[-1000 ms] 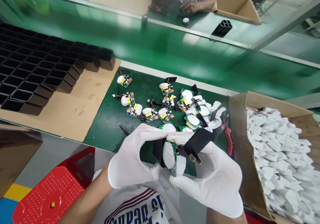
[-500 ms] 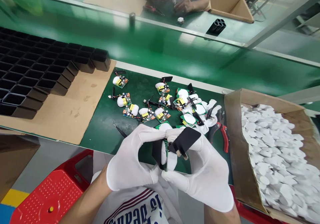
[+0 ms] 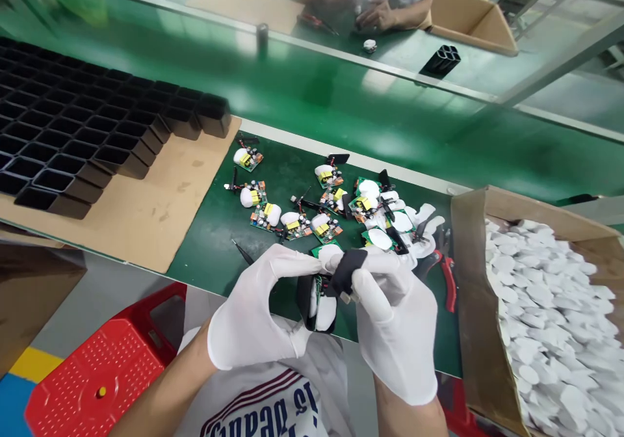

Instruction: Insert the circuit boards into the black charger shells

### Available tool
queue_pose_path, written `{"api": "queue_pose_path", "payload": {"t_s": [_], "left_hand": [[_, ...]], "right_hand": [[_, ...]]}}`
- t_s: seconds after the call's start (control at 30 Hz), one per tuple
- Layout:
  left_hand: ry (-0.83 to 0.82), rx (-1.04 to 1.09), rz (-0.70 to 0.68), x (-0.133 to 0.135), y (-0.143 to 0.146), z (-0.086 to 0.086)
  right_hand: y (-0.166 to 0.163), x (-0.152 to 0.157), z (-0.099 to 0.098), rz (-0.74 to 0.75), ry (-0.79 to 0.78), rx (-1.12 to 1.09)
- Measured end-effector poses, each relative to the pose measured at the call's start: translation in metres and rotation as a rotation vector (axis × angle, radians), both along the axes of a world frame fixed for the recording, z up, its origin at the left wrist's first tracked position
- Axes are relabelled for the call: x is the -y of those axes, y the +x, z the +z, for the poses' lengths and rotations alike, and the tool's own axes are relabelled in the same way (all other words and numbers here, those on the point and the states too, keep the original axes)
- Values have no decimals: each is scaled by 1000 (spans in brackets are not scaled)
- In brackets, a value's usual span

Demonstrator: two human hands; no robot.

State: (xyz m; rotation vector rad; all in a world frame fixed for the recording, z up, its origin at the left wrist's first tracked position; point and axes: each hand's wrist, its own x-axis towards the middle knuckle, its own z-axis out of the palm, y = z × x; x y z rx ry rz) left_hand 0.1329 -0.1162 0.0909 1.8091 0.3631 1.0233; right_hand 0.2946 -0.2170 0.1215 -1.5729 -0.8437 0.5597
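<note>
A: Fingers first. Left hand (image 3: 253, 317), white glove, thumb and forefinger clamped on a small circuit board (image 3: 319, 297) with a white pad on its face. Right hand (image 3: 394, 323) pinches a black strip (image 3: 345, 273) against the board's top edge.

B: Change from a second ago?

A: The strip then lay out flat and long across the right fingers; now it's folded in tight at the board and shows much shorter. The right hand has rolled over it, back of the glove up. I'd judge the wrap is partly on, not closed.

B: Where's the board?

A: In the air between both hands, over the near edge of the green mat (image 3: 214, 229).

B: Materials?

A: Strip is matte, thin, flexible. Pad is soft-looking, rounded. More boards (image 3: 292, 222) lie loose on the mat, with yellow parts. A cardboard box (image 3: 470, 294) of white pads sits right, rigid black trays (image 3: 82, 138) left.
</note>
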Motion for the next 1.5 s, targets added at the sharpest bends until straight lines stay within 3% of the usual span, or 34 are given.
{"api": "queue_pose_path", "payload": {"t_s": [0.17,0.37,0.57,0.8,0.93,1.07,1.3,1.5], "left_hand": [[5,-9,92,-12,-18,0],[-51,-22,259,-29,-50,-7],[-67,77,379,-49,-79,-13],[-59,110,441,-65,-102,-16],[-112,118,471,-68,-109,-19],[-188,124,520,-71,-116,-31],[103,-257,954,-87,-130,-61],[187,-264,1115,-98,-136,-58]], "right_hand": [[-19,-31,-6,-6,-20,-101],[-65,-56,-13,-102,114,109],[-96,-67,-38,180,210,104],[-107,-90,-44,295,197,186],[-116,-97,-46,332,284,319],[-125,-108,-50,332,353,655],[-135,-148,-71,434,170,987],[-137,-169,-72,583,95,1033]]}}
